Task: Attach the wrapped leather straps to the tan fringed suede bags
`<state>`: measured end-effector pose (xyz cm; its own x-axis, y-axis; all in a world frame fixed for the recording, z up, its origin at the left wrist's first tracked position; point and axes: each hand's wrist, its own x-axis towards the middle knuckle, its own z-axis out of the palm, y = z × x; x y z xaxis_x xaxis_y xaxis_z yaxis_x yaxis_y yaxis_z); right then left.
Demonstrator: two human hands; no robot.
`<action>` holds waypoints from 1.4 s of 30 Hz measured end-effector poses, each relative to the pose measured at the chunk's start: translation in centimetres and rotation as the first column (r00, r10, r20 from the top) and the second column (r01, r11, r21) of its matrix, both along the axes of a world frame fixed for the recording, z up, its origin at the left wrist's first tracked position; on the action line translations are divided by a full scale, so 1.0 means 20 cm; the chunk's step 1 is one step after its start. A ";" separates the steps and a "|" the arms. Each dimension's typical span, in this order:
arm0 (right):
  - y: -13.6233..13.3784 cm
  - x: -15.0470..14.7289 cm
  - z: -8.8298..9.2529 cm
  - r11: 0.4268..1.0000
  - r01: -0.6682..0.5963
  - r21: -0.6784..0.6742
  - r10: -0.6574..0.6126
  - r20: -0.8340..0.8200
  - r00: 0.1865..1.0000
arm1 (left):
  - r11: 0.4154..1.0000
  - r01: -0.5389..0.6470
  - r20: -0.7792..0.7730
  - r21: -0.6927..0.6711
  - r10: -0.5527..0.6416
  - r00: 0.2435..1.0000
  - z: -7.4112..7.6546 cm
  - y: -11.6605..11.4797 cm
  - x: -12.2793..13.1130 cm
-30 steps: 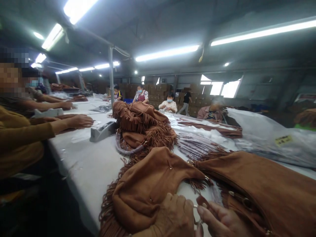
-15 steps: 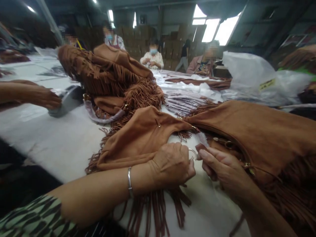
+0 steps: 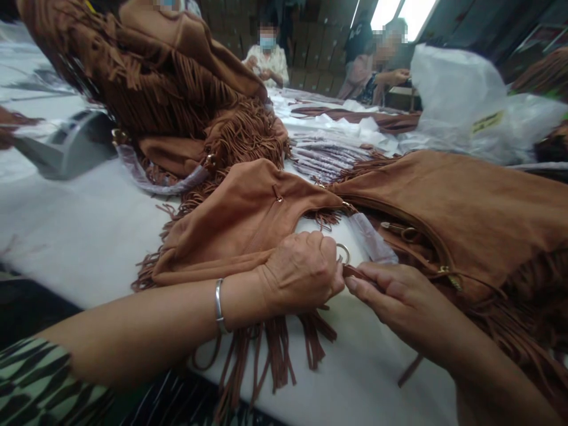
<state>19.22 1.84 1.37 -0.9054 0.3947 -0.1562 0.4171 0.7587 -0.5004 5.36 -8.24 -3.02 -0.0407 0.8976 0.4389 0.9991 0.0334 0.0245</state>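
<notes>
Bag point(image 3: 239, 216), brown and fringed, lies at ten o'clock from the left hand point(image 3: 304, 272), which is curled tight, seemingly around the metal ring point(image 3: 348, 253) at its two o'clock. At three o'clock the right hand point(image 3: 394, 290) pinches a brown strap point(image 3: 354, 271) (tip hidden); close, firm grips should keep both steady.

Window point(image 3: 422, 18): totally blown out, right of the fringed pile point(image 3: 177, 71)
Boxes point(image 3: 306, 44): kinda swallowed by dimness beyond the pile
Grey dispenser point(image 3: 80, 145): softly smeared, left of it
Sleeve point(image 3: 44, 381): stretched by edge distortion, below it
</notes>
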 end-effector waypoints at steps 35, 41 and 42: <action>0.02 0.00 -0.04 0.667 0.199 -0.718 -0.304 -0.019 0.953 | 0.865 0.410 0.149 -0.289 -0.383 0.912 0.04 -0.04 -0.09; 0.04 0.01 -0.08 0.586 0.204 -0.784 -0.339 -0.009 0.941 | 0.825 0.486 0.264 -0.287 -0.419 0.869 0.05 -0.06 -0.11; 0.05 0.01 -0.09 0.578 0.189 -0.794 -0.317 -0.005 0.948 | 0.816 0.501 0.278 -0.287 -0.430 0.859 0.05 -0.07 -0.10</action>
<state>19.37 2.86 -0.43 -0.8237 0.3978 -0.4042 0.4118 -0.0703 -0.9085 3.26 -9.59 -1.95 0.3696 0.9196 0.1335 0.8724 -0.3928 0.2908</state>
